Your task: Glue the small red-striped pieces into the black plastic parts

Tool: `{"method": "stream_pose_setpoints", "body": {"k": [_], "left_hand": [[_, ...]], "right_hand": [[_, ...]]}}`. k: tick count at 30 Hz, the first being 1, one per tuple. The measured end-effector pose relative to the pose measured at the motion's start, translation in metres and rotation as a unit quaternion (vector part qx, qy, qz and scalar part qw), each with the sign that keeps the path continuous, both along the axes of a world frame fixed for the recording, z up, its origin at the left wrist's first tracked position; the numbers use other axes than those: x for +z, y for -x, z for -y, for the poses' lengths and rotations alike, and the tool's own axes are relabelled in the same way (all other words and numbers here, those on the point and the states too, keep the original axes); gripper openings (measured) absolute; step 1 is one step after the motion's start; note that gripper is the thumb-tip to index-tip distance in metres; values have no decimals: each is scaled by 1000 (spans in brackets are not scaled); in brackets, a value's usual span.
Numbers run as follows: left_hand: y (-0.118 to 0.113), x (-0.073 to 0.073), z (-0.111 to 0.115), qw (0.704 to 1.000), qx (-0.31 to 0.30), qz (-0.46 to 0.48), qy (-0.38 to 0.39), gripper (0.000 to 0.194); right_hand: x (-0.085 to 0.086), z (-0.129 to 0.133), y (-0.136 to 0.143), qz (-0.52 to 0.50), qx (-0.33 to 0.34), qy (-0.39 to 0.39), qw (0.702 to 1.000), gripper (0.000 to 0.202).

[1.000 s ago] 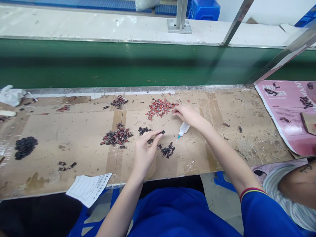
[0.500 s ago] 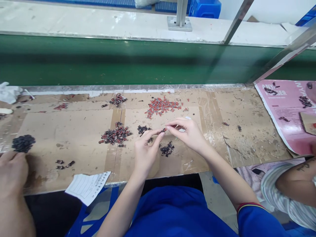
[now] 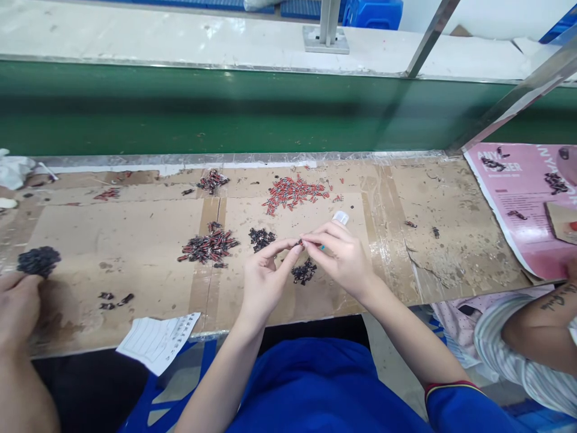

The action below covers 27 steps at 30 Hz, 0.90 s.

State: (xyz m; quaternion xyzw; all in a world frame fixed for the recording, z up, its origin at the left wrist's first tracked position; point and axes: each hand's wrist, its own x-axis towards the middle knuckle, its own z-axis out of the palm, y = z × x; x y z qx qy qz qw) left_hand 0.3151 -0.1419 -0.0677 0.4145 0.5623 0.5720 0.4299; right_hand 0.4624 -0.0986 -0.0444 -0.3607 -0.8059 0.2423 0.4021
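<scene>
Over the cardboard, my left hand [image 3: 265,276] is closed, pinching a small dark part [image 3: 299,242] between thumb and fingertips. My right hand [image 3: 345,255] meets it there, its thumb and fingers closed on the same part. Fingertips hide most of the part. A teal spot [image 3: 321,247] shows between the right fingers, and a white piece [image 3: 341,217] sticks out behind that hand; whether they belong together I cannot tell. Close by lie two piles of small black parts, one beyond the left hand [image 3: 262,239] and one between the wrists [image 3: 305,272].
Red parts [image 3: 295,192] are heaped beyond my hands, red-black assembled pieces [image 3: 208,245] to the left. At far left another person's hand [image 3: 20,304] touches a black pile [image 3: 38,261]. A paper slip [image 3: 157,340] overhangs the front edge. A pink sheet [image 3: 509,210] and another person's arm are right.
My right hand has turned and closed in toward the left fingertips, covering the part's orange-red end. The white piece and teal spot now show more. The view has shifted slightly.
</scene>
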Motion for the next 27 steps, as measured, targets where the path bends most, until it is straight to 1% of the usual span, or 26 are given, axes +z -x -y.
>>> {"method": "stream_pose_setpoints", "body": {"k": [2,3,5,6,8,9,10,11,12,14,16,17,19,20,21,22,24,26,27], "left_hand": [[-1,1,0,1000,-10,17,6,14],[-1,1,0,1000,-15,20,8,14],[-1,2,1,1000,-25,15,11,14],[-1,3,1,999,-33,10,12,14],[-2,3,2,999,-51,0,10,14],[-3,4,2,998,-59,-5,9,13],[-4,4,2,998,-65,-10,7,13],[-6,4,2,997,-69,-15,6,13],[-9,4,1,997,-71,-22,4,12],[-16,3,-1,996,-76,-45,4,12],[-21,2,-4,992,-98,-80,3,13],[-23,1,-7,988,-115,-98,2,16],[-21,0,-11,980,-143,-141,2,32],[-18,-1,-14,975,-147,-168,3,40],[-13,-1,-16,969,-146,-201,6,43],[-8,-2,-18,961,-142,-239,11,39],[4,-4,-20,938,-135,-317,27,22],[12,-9,-19,914,-140,-378,47,11],[14,-11,-17,905,-143,-397,55,9]], "right_hand": [[0,1,-1,-18,-2,10,1000,19],[-1,1,-2,-32,-2,30,999,19],[-2,0,-4,-72,6,107,992,17],[-3,-1,-6,-97,15,160,982,15],[-5,-2,-10,-147,37,265,952,14],[-6,-2,-12,-165,45,301,938,14],[-7,-1,-14,-174,50,320,930,16],[-8,0,-16,-173,48,322,930,17],[-8,2,-18,-160,41,307,937,17],[-8,6,-22,-112,15,241,964,17],[-9,11,-28,-53,-21,164,985,19],[-10,12,-32,-29,-39,137,989,19],[-13,13,-47,6,-89,112,990,20],[-16,12,-57,18,-126,107,986,21],[-19,10,-68,28,-171,103,979,22],[-22,8,-80,38,-227,94,969,23],[-27,4,-102,62,-330,81,938,29],[-29,1,-116,99,-429,62,896,35],[-29,0,-118,113,-463,57,877,39]]}}
